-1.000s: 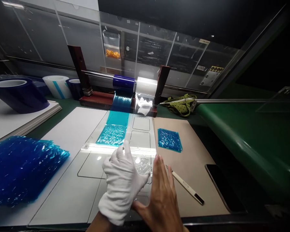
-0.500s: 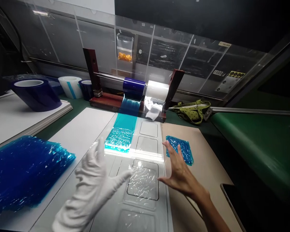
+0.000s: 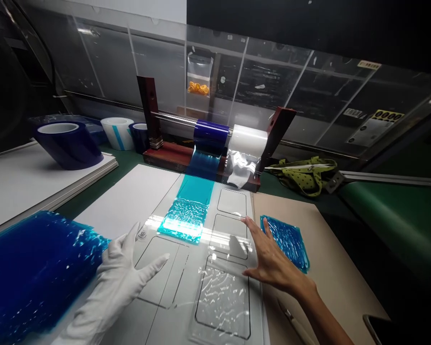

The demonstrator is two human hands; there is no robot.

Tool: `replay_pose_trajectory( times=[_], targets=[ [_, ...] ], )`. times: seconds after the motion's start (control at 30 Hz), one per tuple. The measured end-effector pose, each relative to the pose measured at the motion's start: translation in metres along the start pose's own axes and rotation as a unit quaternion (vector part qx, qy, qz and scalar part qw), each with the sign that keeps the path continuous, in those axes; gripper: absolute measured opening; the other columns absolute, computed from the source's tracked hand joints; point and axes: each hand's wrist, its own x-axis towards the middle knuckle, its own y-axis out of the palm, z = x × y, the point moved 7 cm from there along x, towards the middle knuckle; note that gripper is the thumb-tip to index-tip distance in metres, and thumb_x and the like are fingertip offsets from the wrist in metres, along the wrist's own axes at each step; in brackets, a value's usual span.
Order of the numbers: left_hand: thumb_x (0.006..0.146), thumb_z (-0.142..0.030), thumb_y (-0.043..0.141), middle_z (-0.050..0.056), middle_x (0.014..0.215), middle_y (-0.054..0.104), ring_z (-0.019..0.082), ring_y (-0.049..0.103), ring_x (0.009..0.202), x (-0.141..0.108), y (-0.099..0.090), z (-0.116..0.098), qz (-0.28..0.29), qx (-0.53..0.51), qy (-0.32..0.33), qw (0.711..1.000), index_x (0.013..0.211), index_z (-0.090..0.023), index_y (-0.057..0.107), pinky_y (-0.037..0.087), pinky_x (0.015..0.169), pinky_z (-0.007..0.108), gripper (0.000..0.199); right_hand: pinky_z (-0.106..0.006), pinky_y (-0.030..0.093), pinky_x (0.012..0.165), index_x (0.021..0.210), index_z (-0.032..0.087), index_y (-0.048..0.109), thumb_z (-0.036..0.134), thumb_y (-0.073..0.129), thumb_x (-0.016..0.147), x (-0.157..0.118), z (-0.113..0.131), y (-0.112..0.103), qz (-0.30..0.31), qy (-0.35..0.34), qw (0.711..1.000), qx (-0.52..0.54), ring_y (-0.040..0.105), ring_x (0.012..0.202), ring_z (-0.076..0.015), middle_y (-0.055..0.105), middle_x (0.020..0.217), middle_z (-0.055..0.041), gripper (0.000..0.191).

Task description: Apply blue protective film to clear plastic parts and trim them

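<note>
My left hand (image 3: 125, 273), in a white glove, is spread and holds nothing, over the left part of a clear sheet marked with rounded outlines. Bare, my right hand (image 3: 267, 256) has its fingers apart and nothing in them, near the sheet's right side. Between and below the hands lies a wrinkled clear film piece (image 3: 222, 299). A teal film strip (image 3: 190, 206) runs from the blue roll (image 3: 211, 134) onto the sheet. Beside it on the bar hangs a clear film roll (image 3: 249, 139). Right of my right hand is a small blue film stack (image 3: 289, 242).
A large blue film pile (image 3: 32, 273) lies at the left. Behind it a big blue tape roll (image 3: 68, 143) stands on white boards (image 3: 7, 182). A green dotted pouch (image 3: 307, 175) is at the back right. A dark-edged device (image 3: 380, 330) shows at lower right.
My left hand has moved left and down, away from the wrinkled clear film. My right hand stays in nearly the same spot in view. The camera view has shifted, moving the scene rightward.
</note>
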Motion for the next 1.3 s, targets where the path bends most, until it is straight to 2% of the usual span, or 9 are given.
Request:
replay_pose_trajectory(
  times=[0.13, 0.27, 0.43, 0.57, 0.8, 0.9, 1.0, 1.1, 1.3],
  targets=[
    [0.066, -0.077, 0.051, 0.014, 0.129, 0.034, 0.037, 0.041, 0.122, 0.03, 0.009, -0.007, 0.074, -0.063, -0.048, 0.994, 0.145, -0.025, 0.025, 0.046, 0.092, 0.051, 0.099, -0.056, -0.005, 0.115, 0.146, 0.021, -0.027, 0.035, 0.076, 0.07, -0.003, -0.01, 0.0, 0.015, 0.031, 0.999, 0.028, -0.006, 0.144, -0.0307, -0.002, 0.16, -0.0129, 0.129],
    [0.072, -0.077, 0.046, 0.014, 0.133, 0.037, 0.037, 0.038, 0.127, 0.085, 0.017, -0.026, 0.066, -0.082, -0.063, 0.992, 0.14, -0.029, 0.035, 0.041, 0.098, 0.052, 0.084, -0.057, -0.004, 0.115, 0.149, 0.023, -0.019, 0.047, 0.068, 0.078, -0.019, -0.019, -0.007, -0.03, 0.057, 0.997, 0.047, -0.005, 0.144, -0.032, -0.006, 0.16, -0.0077, 0.115],
    [0.08, -0.058, 0.056, 0.013, 0.134, 0.044, 0.033, 0.04, 0.127, 0.155, 0.045, -0.049, 0.076, -0.067, -0.025, 0.995, 0.123, -0.023, 0.055, 0.036, 0.103, 0.051, 0.055, -0.062, 0.009, 0.114, 0.151, 0.022, -0.011, 0.049, 0.06, 0.084, -0.039, -0.018, 0.003, -0.051, 0.049, 0.997, 0.043, -0.001, 0.144, -0.0347, 0.004, 0.16, -0.0091, 0.102],
    [0.085, -0.04, 0.06, 0.009, 0.133, 0.049, 0.027, 0.045, 0.123, 0.176, 0.06, -0.059, 0.09, -0.071, -0.001, 0.993, 0.115, -0.018, 0.057, 0.035, 0.104, 0.054, 0.038, -0.062, 0.023, 0.112, 0.152, 0.022, -0.01, 0.047, 0.06, 0.083, -0.043, -0.007, 0.004, -0.062, 0.026, 0.997, 0.029, 0.008, 0.143, -0.0374, 0.008, 0.159, -0.0122, 0.101],
    [0.088, -0.055, 0.044, 0.009, 0.116, 0.061, 0.023, 0.059, 0.106, 0.136, 0.051, -0.061, 0.165, -0.253, 0.004, 0.953, 0.116, -0.019, 0.053, 0.047, 0.091, 0.042, 0.046, -0.05, 0.039, 0.108, 0.152, 0.029, 0.009, 0.039, 0.065, 0.081, -0.055, 0.006, -0.017, -0.122, 0.056, 0.987, 0.091, 0.028, 0.14, -0.0354, 0.03, 0.154, -0.0095, 0.091],
    [0.072, -0.059, 0.064, 0.011, 0.112, 0.064, 0.025, 0.062, 0.103, 0.105, 0.049, -0.044, 0.207, -0.314, -0.043, 0.926, 0.125, -0.021, 0.042, 0.05, 0.085, 0.038, 0.069, -0.043, 0.05, 0.096, 0.149, 0.029, 0.023, 0.038, 0.061, 0.085, -0.057, 0.011, -0.019, -0.142, 0.083, 0.968, 0.187, 0.048, 0.128, -0.0312, 0.045, 0.145, -0.0114, 0.074],
    [0.059, -0.05, 0.078, 0.014, 0.11, 0.065, 0.029, 0.064, 0.101, 0.076, 0.047, -0.023, 0.235, -0.34, -0.084, 0.907, 0.129, -0.017, 0.038, 0.051, 0.086, 0.041, 0.087, -0.033, 0.056, 0.072, 0.135, 0.024, 0.044, 0.044, 0.046, 0.093, -0.045, 0.016, -0.012, -0.144, 0.172, 0.911, 0.347, 0.067, 0.092, -0.0211, 0.06, 0.123, -0.0127, 0.046],
    [0.066, -0.053, 0.074, 0.015, 0.116, 0.063, 0.028, 0.064, 0.104, 0.052, 0.034, -0.01, 0.244, -0.352, -0.104, 0.897, 0.129, -0.016, 0.038, 0.049, 0.091, 0.041, 0.081, -0.025, 0.046, 0.048, 0.118, 0.02, 0.056, 0.056, 0.045, 0.09, -0.017, 0.034, 0.005, -0.096, 0.245, 0.833, 0.486, 0.066, 0.07, -0.0161, 0.063, 0.113, -0.0127, 0.047],
    [0.068, -0.05, 0.075, 0.008, 0.115, 0.064, 0.02, 0.063, 0.105, 0.008, -0.01, -0.01, 0.236, -0.414, -0.129, 0.87, 0.124, -0.021, 0.039, 0.05, 0.092, 0.031, 0.072, -0.019, 0.023, 0.04, 0.076, 0.018, 0.063, 0.056, 0.055, 0.084, 0.027, 0.107, 0.034, -0.01, 0.191, 0.741, 0.643, 0.047, 0.043, -0.0064, 0.066, 0.068, -0.0027, 0.04]
  ],
)
